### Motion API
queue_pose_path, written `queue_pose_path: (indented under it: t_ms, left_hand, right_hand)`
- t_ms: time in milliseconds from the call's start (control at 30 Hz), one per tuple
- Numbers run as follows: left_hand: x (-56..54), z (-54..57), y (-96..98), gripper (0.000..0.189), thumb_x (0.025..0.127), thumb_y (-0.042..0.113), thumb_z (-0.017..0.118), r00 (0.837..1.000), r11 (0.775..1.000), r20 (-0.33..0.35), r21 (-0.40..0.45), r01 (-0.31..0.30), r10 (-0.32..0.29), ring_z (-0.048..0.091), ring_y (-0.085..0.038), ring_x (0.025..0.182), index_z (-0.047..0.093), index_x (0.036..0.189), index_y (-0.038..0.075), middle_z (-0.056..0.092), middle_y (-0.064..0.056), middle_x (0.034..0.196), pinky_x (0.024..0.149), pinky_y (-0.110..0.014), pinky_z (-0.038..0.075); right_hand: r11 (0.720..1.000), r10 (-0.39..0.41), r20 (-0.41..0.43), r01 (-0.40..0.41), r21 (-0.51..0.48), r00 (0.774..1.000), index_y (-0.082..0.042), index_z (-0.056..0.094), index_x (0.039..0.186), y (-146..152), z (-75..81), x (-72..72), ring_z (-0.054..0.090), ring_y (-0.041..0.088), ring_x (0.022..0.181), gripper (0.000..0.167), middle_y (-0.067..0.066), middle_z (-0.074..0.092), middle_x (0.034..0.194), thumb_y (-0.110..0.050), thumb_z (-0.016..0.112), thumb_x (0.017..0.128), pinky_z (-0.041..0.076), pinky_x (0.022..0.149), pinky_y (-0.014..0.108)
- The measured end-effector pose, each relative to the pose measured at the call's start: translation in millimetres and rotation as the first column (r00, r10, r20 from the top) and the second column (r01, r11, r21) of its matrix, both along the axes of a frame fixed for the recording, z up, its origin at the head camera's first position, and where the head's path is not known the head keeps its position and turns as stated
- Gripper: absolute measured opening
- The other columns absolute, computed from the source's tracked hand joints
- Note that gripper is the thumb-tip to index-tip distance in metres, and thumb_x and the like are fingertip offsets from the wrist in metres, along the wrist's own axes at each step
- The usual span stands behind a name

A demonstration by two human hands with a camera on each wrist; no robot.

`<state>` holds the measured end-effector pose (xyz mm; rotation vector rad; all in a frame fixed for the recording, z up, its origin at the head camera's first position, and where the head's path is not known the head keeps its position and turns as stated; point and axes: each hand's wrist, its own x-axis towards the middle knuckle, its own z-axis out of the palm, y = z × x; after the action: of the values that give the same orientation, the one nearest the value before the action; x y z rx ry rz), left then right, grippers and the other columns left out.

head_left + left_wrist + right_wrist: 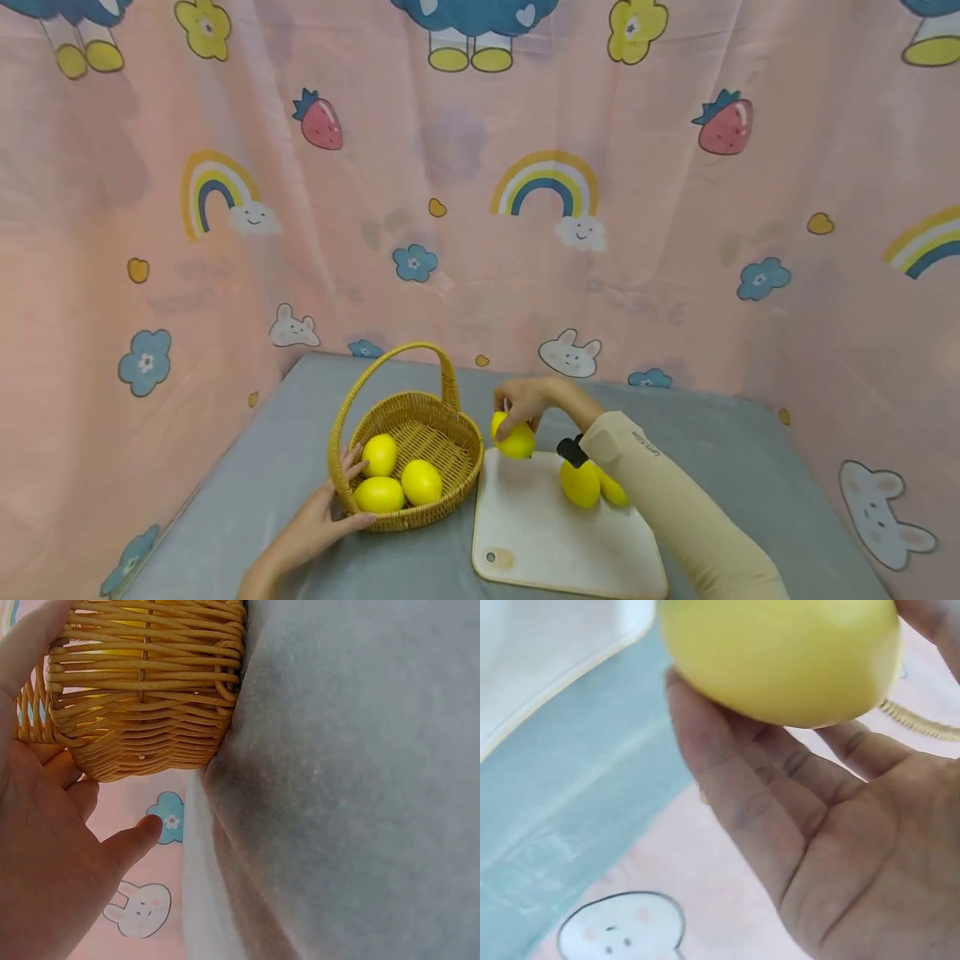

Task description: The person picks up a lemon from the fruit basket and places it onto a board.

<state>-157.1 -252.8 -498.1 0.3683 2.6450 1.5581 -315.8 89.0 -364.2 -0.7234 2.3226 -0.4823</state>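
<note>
Near the back left corner of a white cutting board (562, 533), my right hand (528, 398) grips a yellow lemon (514, 439) from above. The right wrist view shows this lemon (780, 660) between thumb and fingers. To the left stands a wicker basket (405, 523) with a tall arched handle, three lemons lying inside. My left hand (318, 517) holds the basket's left side by the handle's base, some fingers over the rim. In the left wrist view the fingers lie along the woven wall (150, 690). Two more lemons (580, 483) lie on the board, partly hidden by the right sleeve.
A grey cloth (405, 575) covers the table under the basket and board. Pink printed curtains (465, 183) hang at the back and both sides. A black strap (572, 452) shows at the right wrist.
</note>
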Motion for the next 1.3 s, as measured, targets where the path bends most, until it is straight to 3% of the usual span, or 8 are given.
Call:
queue_pose_path:
  t_ms: [267,500,800,1300]
  left_hand:
    - [0.5,0.0,0.6,0.08,0.09,0.027,0.076,1.0,1.0,-0.002,-0.005,0.001,-0.001,-0.003,-0.043,0.15,0.035,0.153,0.001,0.006,-0.014,0.167,0.111,-0.072,0.008]
    - [-1.9,-0.2,-0.1,0.081,0.09,0.028,0.076,1.0,1.0,-0.006,-0.005,0.001,-0.001,-0.003,-0.042,0.15,0.034,0.154,0.001,0.006,-0.012,0.167,0.111,-0.072,0.007]
    - [-0.4,-0.5,-0.1,0.079,0.088,0.029,0.077,1.0,1.0,-0.02,-0.021,-0.006,0.005,-0.001,-0.042,0.15,0.038,0.152,0.004,0.01,-0.012,0.166,0.111,-0.072,0.007]
    - [-0.2,-1.5,0.4,0.079,0.089,0.028,0.077,1.0,1.0,-0.026,-0.013,0.001,-0.001,-0.002,-0.043,0.15,0.038,0.152,0.003,0.01,-0.013,0.166,0.111,-0.072,0.007]
  right_hand:
    - [0.993,0.027,0.066,-0.034,0.111,0.997,-0.006,0.067,0.121,16,-18.6,9.5,0.067,0.02,0.085,0.037,0.006,0.06,0.112,-0.018,0.076,0.087,0.06,0.076,0.039]
    - [0.984,-0.041,0.162,0.012,0.175,0.986,-0.004,0.069,0.118,16,-35.0,14.9,0.071,0.026,0.081,0.033,0.007,0.064,0.107,-0.012,0.077,0.087,0.06,0.079,0.039]
    - [0.98,-0.07,0.148,0.04,0.193,0.987,-0.008,0.071,0.105,16,-51.7,18.7,0.07,0.024,0.076,0.021,0.004,0.065,0.095,-0.014,0.078,0.086,0.06,0.076,0.037]
    - [0.975,-0.082,0.126,0.053,0.217,0.989,-0.008,0.069,0.113,18,-55.6,16.6,0.068,0.022,0.081,0.03,0.005,0.065,0.099,-0.023,0.077,0.088,0.059,0.079,0.038]
